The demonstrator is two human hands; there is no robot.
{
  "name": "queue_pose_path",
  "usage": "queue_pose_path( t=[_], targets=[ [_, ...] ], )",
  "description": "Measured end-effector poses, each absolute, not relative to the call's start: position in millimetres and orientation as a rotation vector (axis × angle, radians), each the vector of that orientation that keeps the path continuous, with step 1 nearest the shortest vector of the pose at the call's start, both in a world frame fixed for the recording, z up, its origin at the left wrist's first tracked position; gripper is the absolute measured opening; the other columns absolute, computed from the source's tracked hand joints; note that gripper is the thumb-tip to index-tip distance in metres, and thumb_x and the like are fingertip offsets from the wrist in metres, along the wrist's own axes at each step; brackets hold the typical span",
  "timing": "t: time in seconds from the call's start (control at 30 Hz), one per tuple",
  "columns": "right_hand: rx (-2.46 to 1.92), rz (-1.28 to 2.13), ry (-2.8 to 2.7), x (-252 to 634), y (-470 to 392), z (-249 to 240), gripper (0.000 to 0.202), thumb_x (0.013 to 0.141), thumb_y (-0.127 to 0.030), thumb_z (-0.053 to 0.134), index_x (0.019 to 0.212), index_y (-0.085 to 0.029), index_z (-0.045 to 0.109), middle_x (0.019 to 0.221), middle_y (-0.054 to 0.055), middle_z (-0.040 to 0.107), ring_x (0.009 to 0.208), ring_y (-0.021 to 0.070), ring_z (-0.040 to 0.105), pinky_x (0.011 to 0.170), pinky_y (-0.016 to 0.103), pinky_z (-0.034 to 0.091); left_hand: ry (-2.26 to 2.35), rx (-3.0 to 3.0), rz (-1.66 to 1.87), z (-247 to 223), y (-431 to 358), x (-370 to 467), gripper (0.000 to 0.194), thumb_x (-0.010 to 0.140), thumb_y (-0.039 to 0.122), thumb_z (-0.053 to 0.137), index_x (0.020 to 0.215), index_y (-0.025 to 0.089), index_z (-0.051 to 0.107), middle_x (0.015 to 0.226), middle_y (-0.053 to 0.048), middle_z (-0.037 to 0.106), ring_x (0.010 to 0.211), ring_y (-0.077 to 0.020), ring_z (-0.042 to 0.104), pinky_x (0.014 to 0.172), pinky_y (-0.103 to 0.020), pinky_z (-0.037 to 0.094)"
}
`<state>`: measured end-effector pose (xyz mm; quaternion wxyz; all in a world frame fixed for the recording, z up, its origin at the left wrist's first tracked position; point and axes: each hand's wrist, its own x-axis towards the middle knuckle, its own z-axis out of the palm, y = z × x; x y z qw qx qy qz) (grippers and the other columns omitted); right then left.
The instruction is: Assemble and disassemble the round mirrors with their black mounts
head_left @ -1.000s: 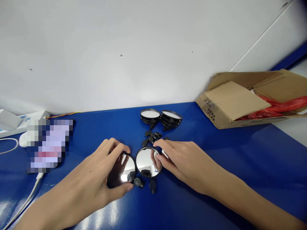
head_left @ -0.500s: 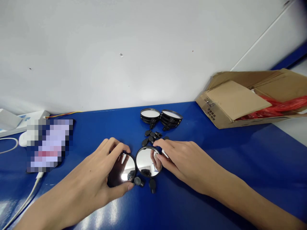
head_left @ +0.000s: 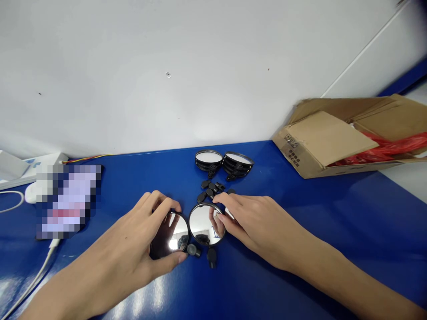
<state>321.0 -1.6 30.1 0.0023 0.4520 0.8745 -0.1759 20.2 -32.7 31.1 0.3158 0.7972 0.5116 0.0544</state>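
Two round black-rimmed mirrors lie side by side on the blue table. My left hand point(head_left: 143, 240) grips the left mirror point(head_left: 171, 235) by its rim, thumb at the near edge and fingers at the far edge. At the right edge of the right mirror point(head_left: 205, 226) is my right hand point(head_left: 256, 224), its thumb and fingers closed on the rim. Below the mirrors are a small black part point(head_left: 193, 250) and another black mount point(head_left: 211, 257). Several black parts point(head_left: 211, 190) lie just beyond.
Two stacks of round mirrors, a left stack point(head_left: 208, 162) and a right stack point(head_left: 238, 165), stand near the wall. An open cardboard box point(head_left: 300, 155) with red plastic is at the right. A phone point(head_left: 70, 200) with a white cable point(head_left: 43, 271) lies left on the table point(head_left: 133, 173).
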Motion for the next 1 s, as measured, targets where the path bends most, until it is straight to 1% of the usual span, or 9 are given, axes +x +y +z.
queue_pose_path(
  t=[0.13, 0.23, 0.4, 0.63, 0.77, 0.93, 1.0],
  targets=[
    [1.414, -0.537, 2.752, 320.9, -2.1, 28.9, 0.018, 0.123, -0.029, 0.046, 0.110, -0.024, 0.058, 0.101, 0.003, 0.077, 0.085, 0.0233, 0.075, 0.072, 0.036, 0.050, 1.348, 2.123, 0.171, 30.7, -33.2, 20.1, 0.047, 0.105, 0.050, 0.079, 0.142, 0.037, 0.055, 0.134, -0.005, 0.063, 0.103, -0.0261, 0.068, 0.087, -0.043, 0.062],
    [1.412, -0.523, 2.773, 320.7, -2.5, 28.3, 0.018, 0.122, -0.029, 0.046, 0.110, -0.024, 0.058, 0.101, 0.003, 0.077, 0.084, 0.0227, 0.075, 0.072, 0.035, 0.050, 1.356, 2.121, 0.168, 30.9, -33.3, 19.9, 0.047, 0.105, 0.053, 0.078, 0.143, 0.038, 0.054, 0.134, -0.004, 0.062, 0.105, -0.0254, 0.068, 0.088, -0.043, 0.062],
    [1.404, -0.500, 2.759, 321.4, -2.9, 27.5, 0.017, 0.123, -0.029, 0.046, 0.112, -0.024, 0.058, 0.101, 0.003, 0.076, 0.085, 0.0230, 0.076, 0.072, 0.036, 0.051, 1.354, 2.105, 0.147, 30.7, -33.2, 20.7, 0.046, 0.106, 0.052, 0.077, 0.143, 0.038, 0.054, 0.135, -0.003, 0.061, 0.106, -0.0254, 0.067, 0.091, -0.044, 0.061],
    [1.391, -0.464, 2.787, 323.6, -4.5, 25.5, 0.015, 0.122, -0.030, 0.047, 0.112, -0.024, 0.058, 0.099, 0.002, 0.075, 0.083, 0.0229, 0.075, 0.069, 0.037, 0.048, 1.348, 2.124, 0.167, 30.6, -33.6, 21.0, 0.044, 0.106, 0.052, 0.079, 0.140, 0.036, 0.055, 0.130, -0.005, 0.061, 0.102, -0.0255, 0.067, 0.086, -0.041, 0.062],
    [1.394, -0.468, 2.784, 323.7, -4.2, 24.6, 0.016, 0.123, -0.030, 0.047, 0.112, -0.024, 0.057, 0.098, 0.001, 0.074, 0.083, 0.0230, 0.075, 0.069, 0.037, 0.047, 1.325, 2.146, 0.178, 30.1, -33.7, 20.3, 0.045, 0.106, 0.055, 0.077, 0.140, 0.036, 0.055, 0.129, -0.005, 0.061, 0.096, -0.0244, 0.067, 0.082, -0.040, 0.063],
    [1.397, -0.466, 2.794, 323.9, -3.6, 24.0, 0.016, 0.123, -0.030, 0.046, 0.113, -0.024, 0.057, 0.097, 0.001, 0.074, 0.082, 0.0225, 0.074, 0.068, 0.037, 0.046, 1.335, 2.153, 0.185, 30.3, -33.4, 21.1, 0.044, 0.106, 0.051, 0.079, 0.140, 0.035, 0.055, 0.130, -0.005, 0.062, 0.100, -0.0255, 0.067, 0.084, -0.040, 0.063],
    [1.396, -0.465, 2.792, 323.7, -3.6, 24.2, 0.017, 0.123, -0.031, 0.046, 0.112, -0.024, 0.057, 0.097, 0.001, 0.074, 0.082, 0.0224, 0.074, 0.068, 0.037, 0.045, 1.331, 2.151, 0.190, 30.5, -33.0, 21.4, 0.045, 0.106, 0.052, 0.079, 0.140, 0.035, 0.056, 0.129, -0.005, 0.062, 0.098, -0.0253, 0.067, 0.084, -0.039, 0.063]
  ],
)
